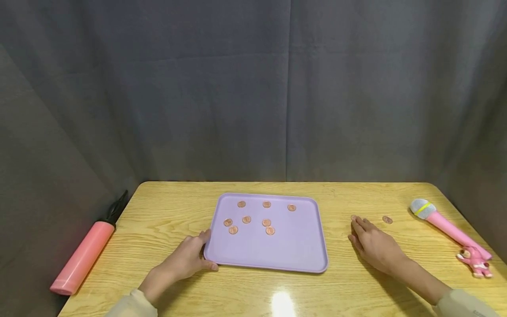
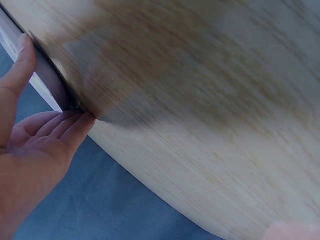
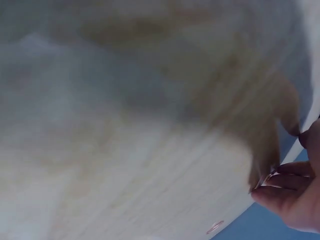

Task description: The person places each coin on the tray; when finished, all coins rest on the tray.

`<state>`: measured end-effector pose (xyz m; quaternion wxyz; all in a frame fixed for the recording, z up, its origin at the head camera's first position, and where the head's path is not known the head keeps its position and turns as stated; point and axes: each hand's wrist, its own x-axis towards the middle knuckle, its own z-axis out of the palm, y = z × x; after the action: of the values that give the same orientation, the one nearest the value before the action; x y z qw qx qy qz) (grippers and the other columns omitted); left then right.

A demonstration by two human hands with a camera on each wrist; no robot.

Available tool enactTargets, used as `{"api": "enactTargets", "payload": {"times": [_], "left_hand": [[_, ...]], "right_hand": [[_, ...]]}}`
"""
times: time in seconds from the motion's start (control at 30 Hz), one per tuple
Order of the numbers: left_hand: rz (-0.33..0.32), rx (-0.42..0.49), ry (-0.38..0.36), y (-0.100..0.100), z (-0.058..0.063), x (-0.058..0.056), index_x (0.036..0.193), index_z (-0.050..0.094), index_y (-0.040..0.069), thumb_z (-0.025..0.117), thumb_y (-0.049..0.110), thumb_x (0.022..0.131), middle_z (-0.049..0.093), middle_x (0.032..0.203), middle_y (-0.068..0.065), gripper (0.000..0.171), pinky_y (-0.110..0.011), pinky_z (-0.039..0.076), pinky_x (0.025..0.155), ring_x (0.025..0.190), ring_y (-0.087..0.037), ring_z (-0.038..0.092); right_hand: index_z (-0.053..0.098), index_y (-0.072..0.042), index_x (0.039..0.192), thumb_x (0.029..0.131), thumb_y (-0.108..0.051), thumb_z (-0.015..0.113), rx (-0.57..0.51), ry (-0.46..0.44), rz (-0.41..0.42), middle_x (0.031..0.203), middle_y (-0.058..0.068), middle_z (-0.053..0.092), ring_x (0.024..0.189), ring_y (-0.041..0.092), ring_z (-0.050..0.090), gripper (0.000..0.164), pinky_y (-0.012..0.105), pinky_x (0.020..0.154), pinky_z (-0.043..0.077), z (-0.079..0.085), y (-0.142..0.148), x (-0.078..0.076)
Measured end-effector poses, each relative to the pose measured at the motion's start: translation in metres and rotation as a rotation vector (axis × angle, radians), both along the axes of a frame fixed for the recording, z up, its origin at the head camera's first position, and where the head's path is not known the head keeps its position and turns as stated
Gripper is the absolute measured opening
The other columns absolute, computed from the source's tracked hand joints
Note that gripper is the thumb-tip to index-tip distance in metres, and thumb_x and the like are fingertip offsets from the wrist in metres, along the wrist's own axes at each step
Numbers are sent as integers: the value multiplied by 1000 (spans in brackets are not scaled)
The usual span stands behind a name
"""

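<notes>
A lilac rectangular tray (image 1: 297, 246) lies on the table with several copper coins (image 1: 270, 230) spread over its back and middle. My left hand (image 1: 188, 255) holds the tray's front left corner, fingers along the left rim and thumb at the front edge. In the left wrist view, those fingers (image 2: 75, 125) lie nearly straight against the tray's side. Right of the tray, my right hand (image 1: 378, 246) reaches over the tabletop, fingers extended, fingertips on a copper coin (image 1: 354, 217) they partly cover. Its thumb stays apart from the coin. More copper coins (image 1: 387, 219) lie close together beyond that hand.
A pink toy microphone (image 1: 447, 226) lies at the table's right side, a small pink bear figure (image 1: 475, 262) at its handle end. Along the left edge lies a pink hand pump (image 1: 85, 257) with a black end. Grey curtains (image 1: 253, 110) enclose the wooden table (image 1: 166, 220).
</notes>
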<state>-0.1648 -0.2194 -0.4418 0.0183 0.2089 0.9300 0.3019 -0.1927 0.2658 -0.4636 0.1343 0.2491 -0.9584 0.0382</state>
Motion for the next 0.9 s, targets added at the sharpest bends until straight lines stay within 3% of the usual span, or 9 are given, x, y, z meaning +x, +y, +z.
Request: {"api": "enactTargets", "payload": {"times": [0.2, 0.37, 0.5, 0.7, 0.9], "left_hand": [[15, 1, -2, -1, 0, 1, 136, 44, -15, 90, 21, 63, 60, 121, -31, 94, -50, 43, 101, 115, -42, 58], [17, -1, -12, 0, 1, 2, 136, 44, -16, 90, 22, 63, 62, 119, -29, 94, -51, 41, 102, 117, -44, 56], [14, 2, 0, 0, 0, 2, 137, 45, -13, 90, 22, 63, 63, 118, -29, 93, -49, 45, 99, 111, -38, 61], [9, 6, -8, 2, -3, 3, 137, 44, -14, 89, 23, 64, 59, 123, -31, 93, -51, 42, 102, 119, -44, 54], [19, -5, 6, 1, 0, 2, 136, 44, -16, 90, 23, 63, 56, 125, -34, 94, -51, 41, 102, 120, -45, 53]], "right_hand": [[66, 8, 105, 78, -3, 76, -25, 194, 119, 97, 21, 70, 85, 33, 68, 31, 40, 66, 59, -5, -9, 4], [71, -1, 92, 72, -3, 82, -128, 245, 91, 80, 7, 68, 71, 24, 63, 23, 32, 51, 54, -3, -12, -5], [73, -4, 90, 70, -7, 84, -196, 185, 20, 77, 4, 67, 70, 24, 63, 23, 33, 52, 52, 2, -11, -14], [74, -12, 82, 72, -13, 86, -247, 8, -52, 75, -3, 66, 68, 16, 54, 16, 28, 55, 45, 8, -6, -19], [66, -10, 84, 79, -16, 81, -273, -58, -54, 76, -3, 60, 69, 15, 52, 17, 30, 58, 43, 7, -2, -23]]}}
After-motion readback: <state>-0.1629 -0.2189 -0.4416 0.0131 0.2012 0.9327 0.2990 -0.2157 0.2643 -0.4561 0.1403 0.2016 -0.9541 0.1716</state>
